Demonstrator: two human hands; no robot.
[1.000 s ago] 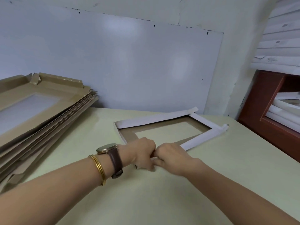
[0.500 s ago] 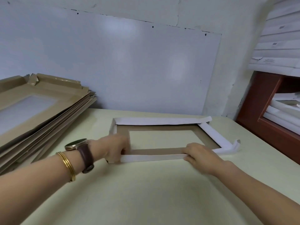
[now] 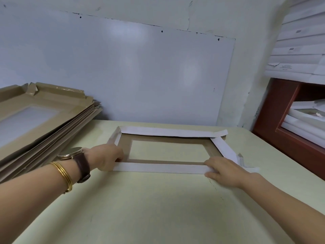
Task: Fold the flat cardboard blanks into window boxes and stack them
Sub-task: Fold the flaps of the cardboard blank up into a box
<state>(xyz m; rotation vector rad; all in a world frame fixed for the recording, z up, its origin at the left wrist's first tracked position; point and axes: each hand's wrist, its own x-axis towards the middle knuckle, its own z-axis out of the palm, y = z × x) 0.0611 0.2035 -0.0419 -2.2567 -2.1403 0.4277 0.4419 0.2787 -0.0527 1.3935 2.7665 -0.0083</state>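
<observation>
The cardboard blank [image 3: 168, 139] lies brown side up in the middle of the table [image 3: 140, 208], with its white-faced edge flaps turned inward around the cut-out window. The long near flap [image 3: 158, 168] is folded over and held at both ends, probably so the crease sets evenly along its whole length. At the near left corner the left hand [image 3: 107, 158] bends its fingers [image 3: 120, 158] down over the flap and grips that corner; the tips are tucked out of sight, so how firm the pinch is cannot be told. The right hand [image 3: 223, 170] lies flat on the other end, fingers stretched out and pressing, clasping nothing. Just past it a small corner tab [image 3: 241, 160] sticks up unfolded, and the far right tab [image 3: 220, 132] juts beyond the frame. Whether film covers the window is hard to tell; the table colour shows through it. To the left a slanting pile of flat blanks [image 3: 52, 124] waits within reach, cut off by the picture's edge. At the right a red-brown shelf [image 3: 274, 110] holds white stacked pieces [image 3: 302, 118], perhaps finished boxes, though they are only partly in view.
</observation>
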